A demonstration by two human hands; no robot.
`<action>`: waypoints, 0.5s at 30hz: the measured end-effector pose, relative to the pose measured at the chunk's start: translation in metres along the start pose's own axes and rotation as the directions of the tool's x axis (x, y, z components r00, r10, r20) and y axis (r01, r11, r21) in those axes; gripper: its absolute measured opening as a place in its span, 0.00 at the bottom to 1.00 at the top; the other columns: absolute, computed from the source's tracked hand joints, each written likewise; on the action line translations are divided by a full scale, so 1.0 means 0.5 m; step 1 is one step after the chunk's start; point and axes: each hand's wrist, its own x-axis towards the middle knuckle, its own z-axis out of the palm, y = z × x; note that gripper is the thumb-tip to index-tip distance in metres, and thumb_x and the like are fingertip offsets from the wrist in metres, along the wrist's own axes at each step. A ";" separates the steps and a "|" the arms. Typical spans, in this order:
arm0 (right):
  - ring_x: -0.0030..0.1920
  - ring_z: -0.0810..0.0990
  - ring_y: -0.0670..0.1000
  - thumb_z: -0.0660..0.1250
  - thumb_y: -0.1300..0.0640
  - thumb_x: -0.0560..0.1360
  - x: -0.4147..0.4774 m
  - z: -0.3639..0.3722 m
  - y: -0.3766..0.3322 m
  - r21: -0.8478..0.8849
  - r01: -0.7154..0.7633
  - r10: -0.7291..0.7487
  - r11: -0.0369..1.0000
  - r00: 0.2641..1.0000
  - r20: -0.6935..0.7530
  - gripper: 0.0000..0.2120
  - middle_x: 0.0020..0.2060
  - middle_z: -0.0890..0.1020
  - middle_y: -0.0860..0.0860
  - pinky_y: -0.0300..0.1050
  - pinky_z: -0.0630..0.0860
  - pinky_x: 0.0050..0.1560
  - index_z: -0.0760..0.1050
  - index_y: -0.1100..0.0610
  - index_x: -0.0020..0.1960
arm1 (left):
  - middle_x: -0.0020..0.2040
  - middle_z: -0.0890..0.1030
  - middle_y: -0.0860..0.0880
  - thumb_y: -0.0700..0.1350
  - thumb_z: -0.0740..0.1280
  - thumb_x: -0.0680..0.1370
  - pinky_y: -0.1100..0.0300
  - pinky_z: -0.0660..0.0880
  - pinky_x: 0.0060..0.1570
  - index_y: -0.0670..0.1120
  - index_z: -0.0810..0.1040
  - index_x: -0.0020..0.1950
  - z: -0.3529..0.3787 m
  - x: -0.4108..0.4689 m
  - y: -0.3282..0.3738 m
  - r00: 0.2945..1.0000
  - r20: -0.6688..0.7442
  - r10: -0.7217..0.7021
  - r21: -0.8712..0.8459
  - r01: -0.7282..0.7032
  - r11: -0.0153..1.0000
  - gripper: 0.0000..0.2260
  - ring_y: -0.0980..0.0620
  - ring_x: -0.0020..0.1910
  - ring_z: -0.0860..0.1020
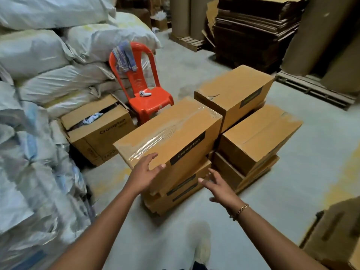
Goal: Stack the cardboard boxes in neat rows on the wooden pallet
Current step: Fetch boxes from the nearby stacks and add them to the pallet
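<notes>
Left grip (145, 172), fingers apart, is laid on the near corner of the top box (171, 133), probably to square it on its stack. Right grip (218, 186), spread and empty, is held beside the lower boxes (179, 197). Pallet not made out beneath.

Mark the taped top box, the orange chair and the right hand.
taped top box (167, 131), head view, its taped top face.
orange chair (155, 102), head view, its seat.
right hand (220, 188), head view, back of the hand.

Stacked boxes (169, 133) are sitting on the floor (311, 152); a chair (148, 102) is standing behind them, an open box (97, 133) lying to their left, against piled sacks (39, 75).
</notes>
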 end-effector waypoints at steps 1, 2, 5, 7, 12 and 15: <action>0.76 0.67 0.56 0.69 0.41 0.78 0.030 0.007 -0.014 -0.011 -0.002 0.002 1.000 1.000 0.014 0.40 0.80 0.60 0.50 0.55 0.76 0.63 0.51 0.46 0.82 | 0.78 0.69 0.51 0.58 0.69 0.80 0.48 0.71 0.67 0.56 0.68 0.78 -0.008 0.034 -0.001 1.000 0.003 -0.002 0.010 0.002 1.000 0.26 0.45 0.76 0.68; 0.74 0.68 0.56 0.68 0.41 0.78 0.058 0.014 -0.026 -0.039 -0.017 0.018 0.999 0.999 0.029 0.40 0.80 0.61 0.50 0.55 0.77 0.62 0.51 0.46 0.82 | 0.78 0.69 0.50 0.58 0.69 0.80 0.47 0.71 0.68 0.55 0.69 0.78 -0.016 0.067 -0.002 1.000 -0.004 -0.010 0.020 0.010 1.000 0.26 0.44 0.76 0.68; 0.73 0.70 0.54 0.68 0.41 0.79 0.124 0.045 -0.059 -0.049 -0.081 0.084 0.995 0.995 0.046 0.41 0.80 0.60 0.49 0.55 0.78 0.60 0.49 0.47 0.83 | 0.77 0.70 0.48 0.56 0.69 0.80 0.47 0.68 0.69 0.53 0.71 0.76 -0.040 0.154 -0.020 1.000 0.018 -0.018 0.066 0.017 0.998 0.25 0.44 0.75 0.68; 0.75 0.67 0.55 0.69 0.41 0.78 0.164 0.072 -0.072 0.007 -0.116 0.116 0.993 0.993 0.039 0.42 0.81 0.60 0.49 0.55 0.77 0.61 0.49 0.46 0.83 | 0.75 0.72 0.47 0.55 0.70 0.80 0.51 0.68 0.67 0.50 0.73 0.75 -0.062 0.219 -0.043 0.999 0.032 -0.006 0.102 0.002 0.995 0.24 0.44 0.73 0.70; 0.77 0.66 0.56 0.69 0.42 0.78 0.264 0.155 -0.088 0.067 -0.209 0.209 0.976 0.978 0.004 0.43 0.81 0.59 0.49 0.52 0.76 0.59 0.48 0.46 0.83 | 0.74 0.73 0.45 0.57 0.70 0.80 0.47 0.69 0.70 0.47 0.74 0.74 -0.118 0.405 -0.134 0.996 0.075 -0.039 0.207 0.022 0.978 0.25 0.42 0.72 0.71; 0.76 0.66 0.56 0.69 0.41 0.78 0.301 0.198 -0.098 0.124 -0.251 0.261 0.960 0.963 -0.068 0.43 0.81 0.58 0.49 0.52 0.77 0.58 0.47 0.47 0.83 | 0.77 0.70 0.45 0.63 0.69 0.78 0.43 0.67 0.71 0.48 0.70 0.77 -0.134 0.491 -0.179 0.989 0.133 -0.070 0.268 0.032 0.963 0.32 0.42 0.74 0.69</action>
